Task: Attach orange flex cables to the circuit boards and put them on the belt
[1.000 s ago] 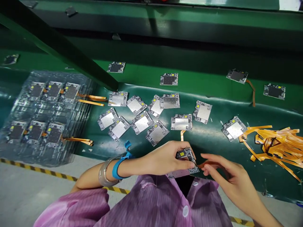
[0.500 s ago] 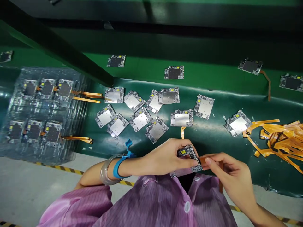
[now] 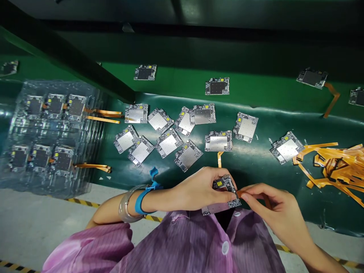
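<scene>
My left hand (image 3: 200, 190) grips a circuit board (image 3: 218, 207) close to my body, thumb across its face. A yellow sticker marks one corner of the board. Between the thumb and forefinger of my right hand (image 3: 274, 210) is an orange flat flex cable (image 3: 239, 193), its end at the board's right edge. Whether the cable sits in a connector there, I cannot tell; fingers hide part of it. Just beyond my hands lies another circuit board with a silver shield (image 3: 218, 143), an orange strip sticking out below it.
Several silver-shielded boards (image 3: 158, 121) lie across the green mat (image 3: 250, 163). To the right is a pile of orange flex cables (image 3: 341, 167). A clear plastic tray (image 3: 95, 132) with cabled boards stands left. Behind, boards lie on a green belt (image 3: 179, 77); a dark post (image 3: 85, 64) slants across.
Boards on the belt at the back have shifted to the right. My right hand has moved slightly left with the cable, and the held board has tilted a little.
</scene>
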Demonstrator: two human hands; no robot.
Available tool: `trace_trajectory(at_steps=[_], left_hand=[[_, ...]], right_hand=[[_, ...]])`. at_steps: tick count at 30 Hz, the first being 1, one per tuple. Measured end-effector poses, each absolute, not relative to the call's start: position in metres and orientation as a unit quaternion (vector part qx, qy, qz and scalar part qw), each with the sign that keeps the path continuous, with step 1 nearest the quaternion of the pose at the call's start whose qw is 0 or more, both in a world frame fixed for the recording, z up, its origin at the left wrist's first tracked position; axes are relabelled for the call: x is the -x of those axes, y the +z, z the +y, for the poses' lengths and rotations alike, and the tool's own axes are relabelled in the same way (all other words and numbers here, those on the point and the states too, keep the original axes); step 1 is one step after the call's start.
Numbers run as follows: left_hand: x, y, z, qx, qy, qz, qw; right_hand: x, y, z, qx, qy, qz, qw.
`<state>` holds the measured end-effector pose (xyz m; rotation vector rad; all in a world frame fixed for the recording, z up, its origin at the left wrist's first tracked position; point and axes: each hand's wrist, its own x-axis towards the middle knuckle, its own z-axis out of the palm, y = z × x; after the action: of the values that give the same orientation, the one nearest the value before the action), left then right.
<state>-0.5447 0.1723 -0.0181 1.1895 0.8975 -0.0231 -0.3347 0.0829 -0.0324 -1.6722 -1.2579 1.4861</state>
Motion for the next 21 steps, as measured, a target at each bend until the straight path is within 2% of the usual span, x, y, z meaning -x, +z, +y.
trace_trajectory(at_steps=[4,10,18,21], left_hand=[[0.544,-0.018,0.172,-0.552,-0.034,0.416,0.722],[0.543,-0.015,0.173,-0.556,-0.043,0.415,0.718],[0.537,-0.021,0.175,-0.588,-0.012,0.409,0.697],[0.534,-0.028,0.174,-0.579,0.031,0.419,0.699]], right_hand=[[0.329,-0.029,0.089,0.612,0.554,-0.525,0.208],[0.328,-0.028,0.092,0.593,0.577,-0.530,0.186],[0.332,-0.027,0.092,0.563,0.572,-0.563,0.197],[0.336,-0.034,0.089,0.595,0.443,-0.620,0.256]])
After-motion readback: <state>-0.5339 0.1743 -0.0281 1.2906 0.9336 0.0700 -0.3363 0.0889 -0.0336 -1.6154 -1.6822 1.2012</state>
